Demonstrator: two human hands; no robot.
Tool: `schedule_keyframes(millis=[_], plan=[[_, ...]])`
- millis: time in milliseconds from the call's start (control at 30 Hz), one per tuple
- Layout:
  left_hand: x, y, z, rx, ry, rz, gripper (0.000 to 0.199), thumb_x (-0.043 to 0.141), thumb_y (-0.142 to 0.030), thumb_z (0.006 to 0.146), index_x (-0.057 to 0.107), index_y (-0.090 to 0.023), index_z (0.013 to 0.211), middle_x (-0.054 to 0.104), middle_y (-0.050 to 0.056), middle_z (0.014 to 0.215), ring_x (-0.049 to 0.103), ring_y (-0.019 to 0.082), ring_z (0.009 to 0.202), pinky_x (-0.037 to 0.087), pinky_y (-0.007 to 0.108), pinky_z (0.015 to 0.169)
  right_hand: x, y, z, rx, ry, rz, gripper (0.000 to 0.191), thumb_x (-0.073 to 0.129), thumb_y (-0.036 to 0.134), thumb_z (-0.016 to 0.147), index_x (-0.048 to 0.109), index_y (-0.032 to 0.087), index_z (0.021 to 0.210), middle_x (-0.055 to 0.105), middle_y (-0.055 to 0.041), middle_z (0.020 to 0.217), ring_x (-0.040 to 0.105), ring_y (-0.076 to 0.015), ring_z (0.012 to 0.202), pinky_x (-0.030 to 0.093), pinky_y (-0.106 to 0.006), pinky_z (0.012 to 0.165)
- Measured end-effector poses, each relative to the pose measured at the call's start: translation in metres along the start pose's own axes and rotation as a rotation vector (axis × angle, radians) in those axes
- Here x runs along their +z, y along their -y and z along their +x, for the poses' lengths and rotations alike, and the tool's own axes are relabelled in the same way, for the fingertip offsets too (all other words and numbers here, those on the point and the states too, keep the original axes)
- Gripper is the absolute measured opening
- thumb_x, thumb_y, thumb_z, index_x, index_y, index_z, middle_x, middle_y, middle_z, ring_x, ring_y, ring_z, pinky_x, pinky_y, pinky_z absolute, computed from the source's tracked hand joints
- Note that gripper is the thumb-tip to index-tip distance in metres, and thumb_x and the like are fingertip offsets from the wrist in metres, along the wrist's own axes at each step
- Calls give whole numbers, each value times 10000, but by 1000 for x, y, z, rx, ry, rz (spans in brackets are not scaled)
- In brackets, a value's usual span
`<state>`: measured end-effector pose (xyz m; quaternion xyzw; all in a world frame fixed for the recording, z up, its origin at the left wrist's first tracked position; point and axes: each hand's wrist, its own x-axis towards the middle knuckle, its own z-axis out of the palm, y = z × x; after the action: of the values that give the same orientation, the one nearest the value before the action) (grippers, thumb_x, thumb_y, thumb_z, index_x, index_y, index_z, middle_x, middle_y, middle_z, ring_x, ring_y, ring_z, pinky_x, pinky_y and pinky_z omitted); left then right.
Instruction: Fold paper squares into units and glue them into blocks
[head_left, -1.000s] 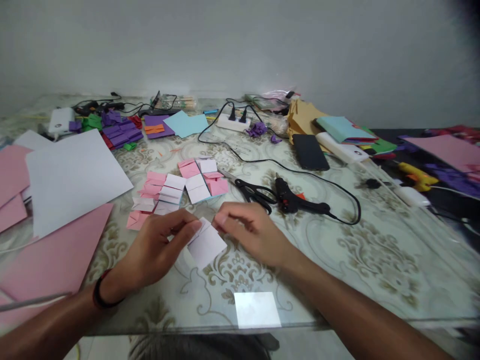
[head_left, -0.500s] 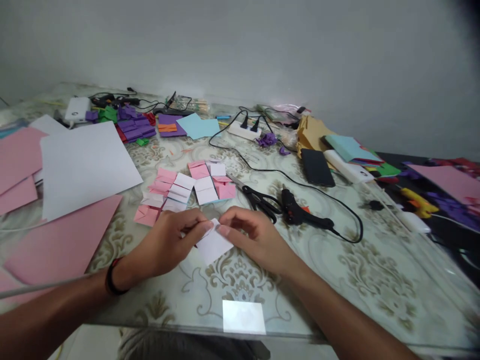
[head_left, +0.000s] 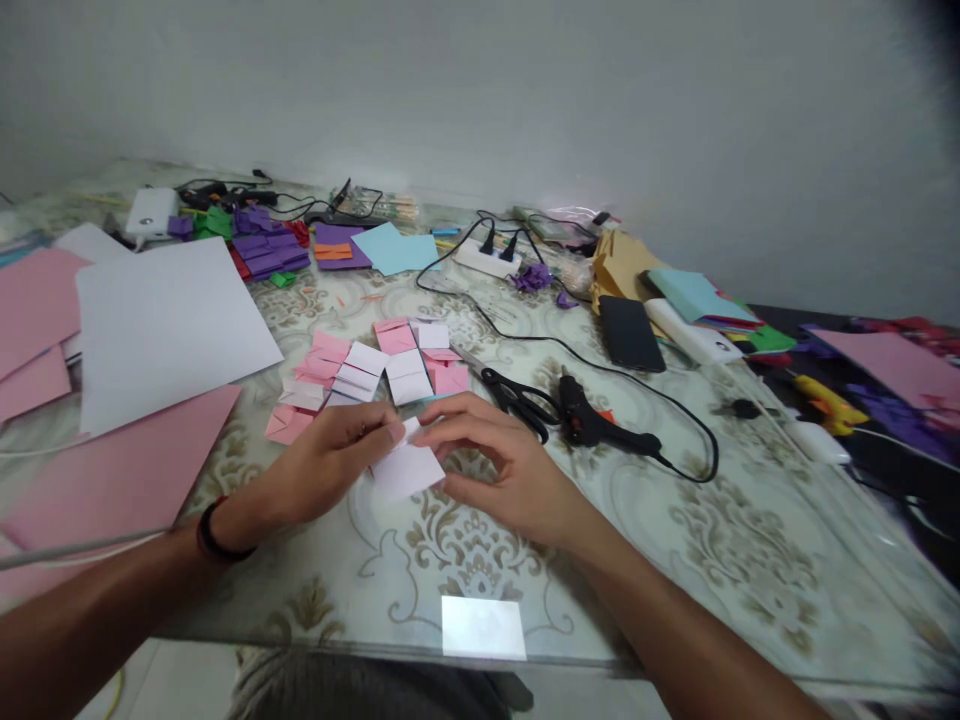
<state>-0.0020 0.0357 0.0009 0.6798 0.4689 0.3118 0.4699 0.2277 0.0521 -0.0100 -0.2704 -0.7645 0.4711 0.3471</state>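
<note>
1. Right between the hands, here's the small white paper (head_left: 409, 472), just above the patterned tabletop (head_left: 480, 545); whether it touches the glass, I can't tell.
2. The left hand (head_left: 322, 465) has it, thumb and fingers pinching the upper-left part; that's the nearer hand.
3. Over on the other side, the right hand (head_left: 517, 470) curves round, thumb and fingers spread apart, thumb beside the paper's right corner. Whether the fingertips touch, I can't tell.
4. No clear long axis on this one: it looks roughly square, turned a little askew, its broad, plain part reaching toward the person.
5. It's thin, pale and matte, with a narrow folded strip along the far side, partly hidden by fingers.
6. Just beyond sit the folded pink and white pieces (head_left: 409, 378), the black-handled scissors (head_left: 521, 400) and a black glue gun (head_left: 600, 430) off to the right.
</note>
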Motion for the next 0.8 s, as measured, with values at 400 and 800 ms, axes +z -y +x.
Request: schedule_keyframes(millis=[400,800], plan=[[5,0,-7,30,2,-225,278,629,-445,982,633,-224,1149,674,5,851,625,148,749,504,250,650,9,-7,2,328,-263,353,249,868,361,789,695,182,791,691,9,666,654,-132,611,548,-261,610],[15,-4,-10,41,-71,-396,216,681,-309,940,699,-198,1124,740,-15,735,785,198,680,653,315,676,19,-3,-3,237,-247,530,206,788,340,874,673,217,991,638,61,708,623,-86,495,537,-225,505]])
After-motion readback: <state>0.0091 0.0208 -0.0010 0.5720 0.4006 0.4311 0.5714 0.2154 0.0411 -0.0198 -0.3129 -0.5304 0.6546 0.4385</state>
